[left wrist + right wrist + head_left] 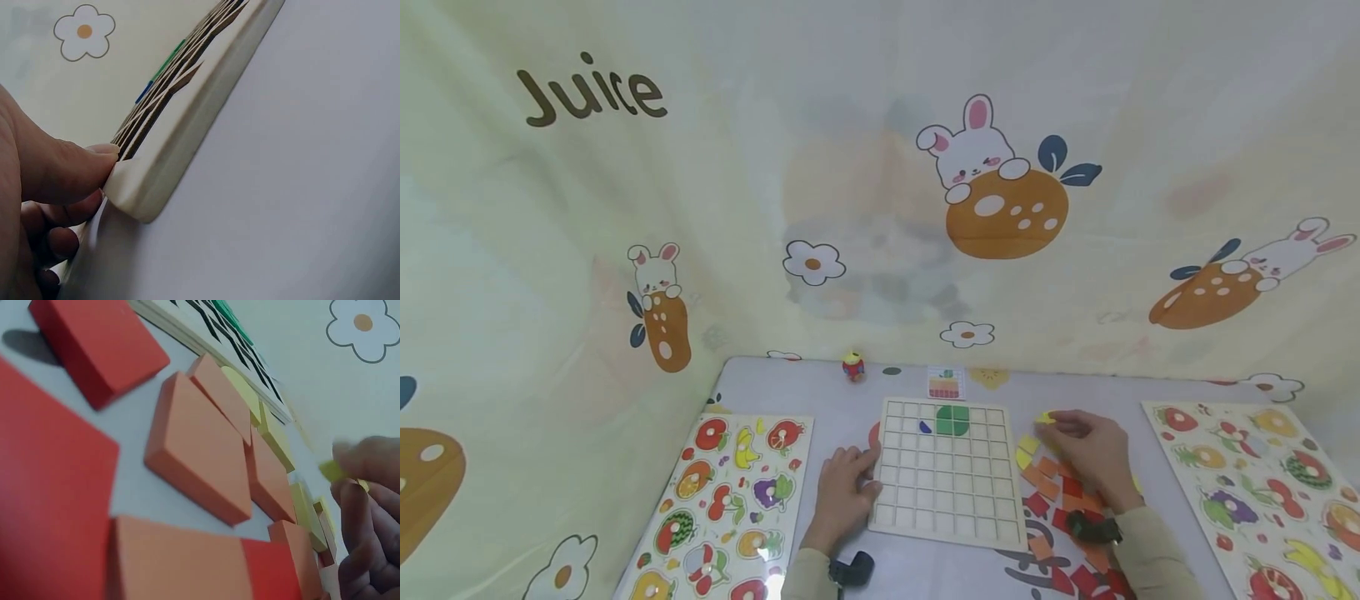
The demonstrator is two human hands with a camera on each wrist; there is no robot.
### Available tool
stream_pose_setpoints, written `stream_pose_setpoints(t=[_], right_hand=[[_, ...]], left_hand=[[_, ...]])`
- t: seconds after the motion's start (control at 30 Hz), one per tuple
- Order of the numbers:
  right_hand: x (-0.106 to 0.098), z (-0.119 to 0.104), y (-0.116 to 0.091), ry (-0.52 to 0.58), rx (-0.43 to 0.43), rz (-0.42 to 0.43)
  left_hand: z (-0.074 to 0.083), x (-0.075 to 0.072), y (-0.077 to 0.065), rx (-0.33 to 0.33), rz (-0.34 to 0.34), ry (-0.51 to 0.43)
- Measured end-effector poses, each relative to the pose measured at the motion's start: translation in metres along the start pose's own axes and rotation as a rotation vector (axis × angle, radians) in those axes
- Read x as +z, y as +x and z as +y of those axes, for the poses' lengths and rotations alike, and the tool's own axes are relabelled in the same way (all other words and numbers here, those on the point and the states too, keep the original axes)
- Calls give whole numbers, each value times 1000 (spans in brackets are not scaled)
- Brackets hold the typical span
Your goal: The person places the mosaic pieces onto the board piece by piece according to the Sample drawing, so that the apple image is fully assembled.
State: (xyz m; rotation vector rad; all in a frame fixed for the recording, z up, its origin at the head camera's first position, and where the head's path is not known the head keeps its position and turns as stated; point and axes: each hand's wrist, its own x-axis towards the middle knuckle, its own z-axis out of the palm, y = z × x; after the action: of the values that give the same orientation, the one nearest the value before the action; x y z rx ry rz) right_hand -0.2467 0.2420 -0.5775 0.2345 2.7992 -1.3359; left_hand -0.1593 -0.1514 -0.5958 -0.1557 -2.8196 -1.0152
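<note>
Starting at the left, a fruit picture board lies beside the left hand, whose loosely bent fingers and thumb touch the left edge of a grid board. A red rounded piece shows just beside that edge. On the grid board, near its far side, a blue piece sits left of a green block of pieces, and a small picture card lies just beyond. To the right of the board, level with its far end, the right hand pinches a small yellow piece between thumb and fingers, the tips closed down on it; its long axis cannot be told. The relation that matters is sideways: the grid lies left of those fingertips, with the green block roughly level with them. Of the two hands, the right is nearer that far right corner. Orange tiles and red tiles lie scattered below the right hand; farther right is another fruit board.
</note>
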Motion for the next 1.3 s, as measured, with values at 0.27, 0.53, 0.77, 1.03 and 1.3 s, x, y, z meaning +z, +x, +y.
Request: stream_pose_setpoints(t=[0.27, 0.53, 0.77, 1.03, 1.3], right_hand=[[3, -6, 1, -55, -78, 68], [6, -16, 2, -122, -113, 20], [12, -31, 7, -299, -102, -52], [22, -39, 10, -416, -119, -104], [23, -39, 6, -442, -245, -137]], left_hand=[[-2, 1, 3, -2, -1, -5], [-1, -2, 2, -7, 7, -9], [-1, -2, 1, -11, 11, -22], [-1, 1, 1, -16, 2, -32], [-1, 1, 1, -17, 0, -20]])
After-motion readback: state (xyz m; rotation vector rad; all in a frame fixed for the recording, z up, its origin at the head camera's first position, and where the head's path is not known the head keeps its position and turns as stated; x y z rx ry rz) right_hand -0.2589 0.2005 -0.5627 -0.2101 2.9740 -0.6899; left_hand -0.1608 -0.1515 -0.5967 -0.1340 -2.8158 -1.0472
